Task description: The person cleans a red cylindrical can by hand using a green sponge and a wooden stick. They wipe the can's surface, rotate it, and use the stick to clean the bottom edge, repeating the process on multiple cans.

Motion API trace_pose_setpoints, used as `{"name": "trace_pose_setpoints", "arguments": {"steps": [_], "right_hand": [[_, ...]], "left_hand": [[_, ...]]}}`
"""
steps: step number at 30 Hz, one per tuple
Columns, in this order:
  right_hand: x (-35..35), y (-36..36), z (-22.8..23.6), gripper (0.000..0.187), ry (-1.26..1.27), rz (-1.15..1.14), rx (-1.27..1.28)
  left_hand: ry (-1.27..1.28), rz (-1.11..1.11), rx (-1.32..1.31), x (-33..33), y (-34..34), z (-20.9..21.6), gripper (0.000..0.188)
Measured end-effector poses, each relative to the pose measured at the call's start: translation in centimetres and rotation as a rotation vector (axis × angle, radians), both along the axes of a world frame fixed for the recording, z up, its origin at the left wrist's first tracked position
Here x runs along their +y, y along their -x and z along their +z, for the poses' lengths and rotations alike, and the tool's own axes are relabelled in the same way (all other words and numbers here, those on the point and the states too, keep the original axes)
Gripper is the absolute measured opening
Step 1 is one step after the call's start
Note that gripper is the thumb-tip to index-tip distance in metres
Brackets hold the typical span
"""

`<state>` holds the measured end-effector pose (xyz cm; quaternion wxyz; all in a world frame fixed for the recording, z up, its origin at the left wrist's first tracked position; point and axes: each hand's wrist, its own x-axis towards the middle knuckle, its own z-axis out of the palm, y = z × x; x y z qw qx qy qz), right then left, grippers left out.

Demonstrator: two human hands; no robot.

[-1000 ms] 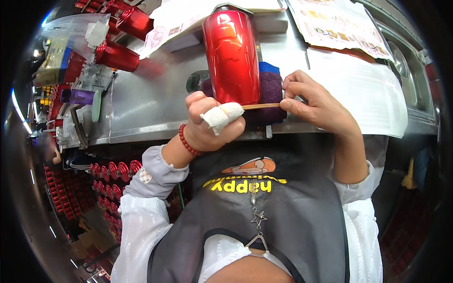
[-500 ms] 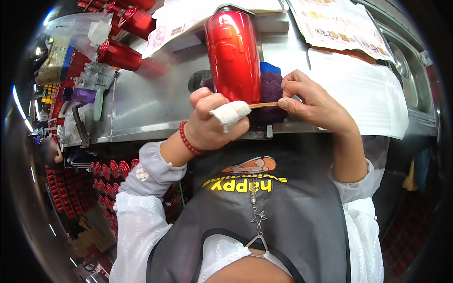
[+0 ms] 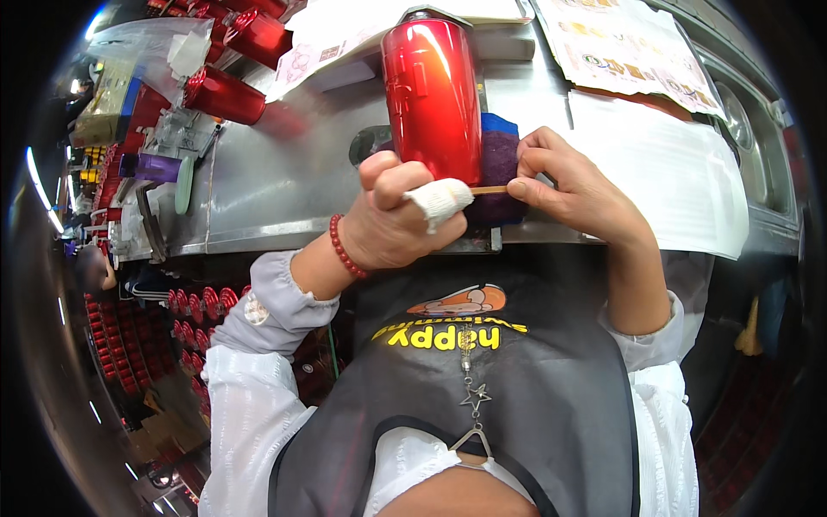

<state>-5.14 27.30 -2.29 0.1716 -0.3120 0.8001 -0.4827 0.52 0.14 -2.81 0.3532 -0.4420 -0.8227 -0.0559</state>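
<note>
A glossy red metal cup (image 3: 431, 103) with a raised design lies along the bench, its near end toward me. My left hand (image 3: 396, 207) is closed, fingers curled at the left of that near end. A white cloth wrap (image 3: 443, 203) covers one of its fingers, and a red bead bracelet is on the wrist. A thin wooden stick (image 3: 492, 190) runs across the cup's near edge from the wrapped finger. My right hand (image 3: 564, 185) pinches the stick's right end between thumb and finger. Purple cloth (image 3: 502, 164) lies under and beside the cup.
More red cups (image 3: 226, 96) lie at the left of the metal bench (image 3: 276, 198). A purple and green tool (image 3: 164, 170) is by its left edge. White paper sheets (image 3: 655, 172) cover the right side, with a metal sink (image 3: 732, 116) beyond. Red parts (image 3: 202, 303) hang below left.
The cup has turned, so its raised design now shows farther left. My left hand has shifted slightly right, toward my right hand. My right hand stays nearly in place.
</note>
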Motion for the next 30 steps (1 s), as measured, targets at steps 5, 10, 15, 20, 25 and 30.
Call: {"name": "trace_pose_setpoints", "arguments": {"steps": [5,10,15,20,25,30], "right_hand": [[-0.1,-0.2,0.2,0.028,0.029,-0.012,-0.042],[-0.2,-0.3,0.3,0.026,0.008,-0.018,-0.031],[-0.2,-0.2,-0.3,0.026,0.012,-0.010,0.009],[-0.4,-0.3,0.1,0.027,0.040,-0.013,-0.032],[-0.2,-0.1,0.1,0.026,0.017,-0.014,-0.014],[-0.1,-0.2,-0.3,0.026,0.049,-0.010,-0.001]], "left_hand": [[0.004,-0.005,0.057,-0.1,-0.1,0.3,0.028],[-0.027,0.058,0.065,0.0,-0.9,-0.1,0.027],[0.033,-0.004,0.034,0.4,0.2,0.5,0.031],[0.008,0.093,0.112,-0.3,-1.0,0.1,0.023],[0.010,0.032,0.058,0.1,-0.4,0.4,0.030],[0.023,-0.014,0.035,0.3,0.3,0.2,0.036]]}}
